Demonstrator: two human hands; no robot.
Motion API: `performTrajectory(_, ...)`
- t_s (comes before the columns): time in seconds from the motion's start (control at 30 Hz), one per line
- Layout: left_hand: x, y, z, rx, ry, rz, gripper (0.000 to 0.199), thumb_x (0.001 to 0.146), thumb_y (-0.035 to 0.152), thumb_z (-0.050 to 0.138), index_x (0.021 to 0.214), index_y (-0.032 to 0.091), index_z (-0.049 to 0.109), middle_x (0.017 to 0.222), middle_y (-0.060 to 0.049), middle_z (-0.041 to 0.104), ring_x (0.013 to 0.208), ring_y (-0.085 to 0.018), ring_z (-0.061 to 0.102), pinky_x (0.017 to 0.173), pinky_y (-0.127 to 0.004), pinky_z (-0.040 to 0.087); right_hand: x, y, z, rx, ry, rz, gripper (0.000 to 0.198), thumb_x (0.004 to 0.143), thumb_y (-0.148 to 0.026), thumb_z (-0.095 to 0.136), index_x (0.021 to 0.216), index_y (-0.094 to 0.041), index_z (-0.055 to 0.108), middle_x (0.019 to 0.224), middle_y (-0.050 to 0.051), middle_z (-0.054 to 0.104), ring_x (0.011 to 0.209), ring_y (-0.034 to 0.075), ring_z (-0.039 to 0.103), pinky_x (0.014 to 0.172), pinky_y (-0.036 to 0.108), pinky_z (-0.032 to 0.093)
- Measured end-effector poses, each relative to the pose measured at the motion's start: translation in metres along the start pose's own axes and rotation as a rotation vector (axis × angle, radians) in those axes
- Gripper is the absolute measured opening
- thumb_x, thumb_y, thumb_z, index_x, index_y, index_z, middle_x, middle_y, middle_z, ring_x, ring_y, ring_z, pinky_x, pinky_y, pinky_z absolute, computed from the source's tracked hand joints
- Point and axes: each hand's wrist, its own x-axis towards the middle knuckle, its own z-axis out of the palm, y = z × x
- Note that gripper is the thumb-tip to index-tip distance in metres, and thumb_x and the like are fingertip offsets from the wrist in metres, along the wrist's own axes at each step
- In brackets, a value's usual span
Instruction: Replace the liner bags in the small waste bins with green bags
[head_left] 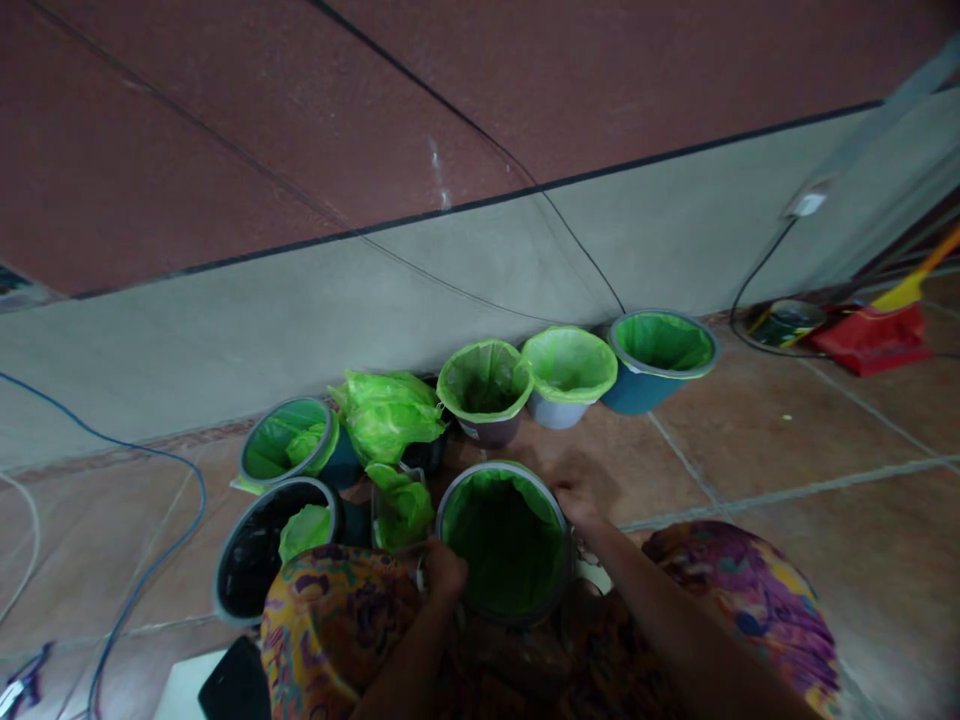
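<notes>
Between my knees stands a waste bin [504, 474] with a grey rim and a green bag lining its inside. My left hand [445, 572] is closed on the near left side of its rim. On the right side of the same rim, my right hand [579, 504] grips with bent fingers; its fingertips are partly hidden. Just left of the bin is a small container holding a crumpled green bag [403, 508]. A dark-lined bin [225, 560] lies tilted beside my left knee, with a bit of green bag at its mouth.
Along the wall stand a blue lined bin [637, 392], a pale one [556, 412], a brown one [491, 430], a bundle of green bags [390, 415] and a tilted bin [247, 460]. A blue hose [191, 530] crosses the left floor; a red dustpan [874, 340] sits right.
</notes>
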Motion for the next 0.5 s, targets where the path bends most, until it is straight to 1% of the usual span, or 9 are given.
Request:
performTrajectory(0.03, -0.001, 0.001, 0.000, 0.006, 0.001, 0.014, 0.045, 0.077, 0.007, 0.053, 0.122, 0.008, 0.045, 0.111, -0.020, 0.068, 0.106, -0.028, 0.066, 0.083, -0.031, 0.050, 0.000, -0.004, 0.000, -0.031, 0.053, -0.042, 0.021, 0.081, -0.024, 0.052, 0.082, -0.015, 0.071, 0.089, 0.011, 0.072, 0.092, 0.025, 0.067, 0.084, 0.034, 0.051)
performTrajectory(0.1, -0.002, 0.002, 0.000, 0.014, -0.005, 0.043, 0.046, 0.076, 0.006, 0.053, 0.122, 0.007, 0.045, 0.110, -0.021, 0.068, 0.105, -0.028, 0.066, 0.084, -0.032, 0.050, -0.003, -0.015, 0.000, -0.085, 0.119, -0.185, 0.029, 0.086, -0.030, 0.049, 0.101, -0.014, 0.069, 0.106, 0.011, 0.071, 0.100, 0.023, 0.065, 0.092, 0.034, 0.048)
performTrajectory(0.13, -0.002, 0.003, 0.000, 0.016, -0.008, 0.054, 0.047, 0.076, 0.006, 0.054, 0.121, 0.007, 0.045, 0.110, -0.020, 0.068, 0.105, -0.028, 0.066, 0.084, -0.032, 0.050, -0.004, -0.021, 0.001, -0.109, 0.113, -0.270, 0.033, 0.088, -0.032, 0.049, 0.108, -0.015, 0.068, 0.111, 0.011, 0.070, 0.102, 0.022, 0.065, 0.095, 0.033, 0.047)
performTrajectory(0.17, -0.002, 0.004, 0.000, 0.015, -0.008, 0.062, 0.047, 0.075, 0.006, 0.055, 0.121, 0.008, 0.045, 0.109, -0.020, 0.068, 0.104, -0.028, 0.066, 0.084, -0.033, 0.050, -0.006, -0.025, 0.002, -0.135, 0.076, -0.345, 0.034, 0.088, -0.033, 0.050, 0.112, -0.016, 0.067, 0.113, 0.010, 0.070, 0.103, 0.021, 0.065, 0.096, 0.033, 0.046)
performTrajectory(0.23, -0.002, 0.005, 0.000, 0.005, -0.001, 0.067, 0.046, 0.074, 0.005, 0.056, 0.119, 0.009, 0.046, 0.107, -0.019, 0.069, 0.103, -0.028, 0.067, 0.085, -0.033, 0.050, -0.008, -0.029, 0.004, -0.191, -0.031, -0.424, 0.033, 0.085, -0.028, 0.055, 0.115, -0.019, 0.066, 0.114, 0.007, 0.071, 0.104, 0.020, 0.065, 0.098, 0.031, 0.045)
performTrajectory(0.3, -0.002, 0.006, 0.000, 0.001, 0.005, 0.058, 0.046, 0.074, 0.005, 0.056, 0.118, 0.009, 0.046, 0.105, -0.018, 0.069, 0.103, -0.028, 0.067, 0.086, -0.033, 0.050, -0.009, -0.028, 0.005, -0.252, -0.085, -0.423, 0.035, 0.081, -0.019, 0.057, 0.115, -0.021, 0.067, 0.113, 0.005, 0.071, 0.105, 0.020, 0.065, 0.098, 0.031, 0.045)
performTrajectory(0.37, -0.002, 0.007, 0.000, 0.011, 0.003, 0.050, 0.045, 0.074, 0.005, 0.055, 0.118, 0.009, 0.046, 0.104, -0.018, 0.069, 0.104, -0.028, 0.066, 0.087, -0.034, 0.050, -0.007, -0.025, 0.004, -0.285, -0.087, -0.407, 0.038, 0.079, -0.013, 0.056, 0.113, -0.021, 0.068, 0.113, 0.005, 0.072, 0.104, 0.020, 0.065, 0.097, 0.029, 0.045)
performTrajectory(0.43, -0.003, 0.008, -0.001, 0.023, -0.011, 0.060, 0.046, 0.075, 0.005, 0.055, 0.119, 0.008, 0.045, 0.104, -0.019, 0.069, 0.106, -0.029, 0.066, 0.089, -0.035, 0.049, -0.005, -0.022, 0.002, -0.318, -0.081, -0.407, 0.037, 0.078, -0.011, 0.056, 0.111, -0.022, 0.069, 0.111, 0.004, 0.072, 0.103, 0.020, 0.066, 0.094, 0.027, 0.046)
performTrajectory(0.5, -0.002, 0.008, -0.001, 0.014, -0.033, 0.086, 0.046, 0.075, 0.004, 0.054, 0.121, 0.008, 0.045, 0.105, -0.019, 0.068, 0.107, -0.029, 0.065, 0.091, -0.035, 0.048, -0.003, -0.021, 0.000, -0.406, -0.056, -0.406, 0.036, 0.077, -0.011, 0.056, 0.108, -0.022, 0.070, 0.106, 0.005, 0.074, 0.098, 0.021, 0.067, 0.090, 0.028, 0.047)
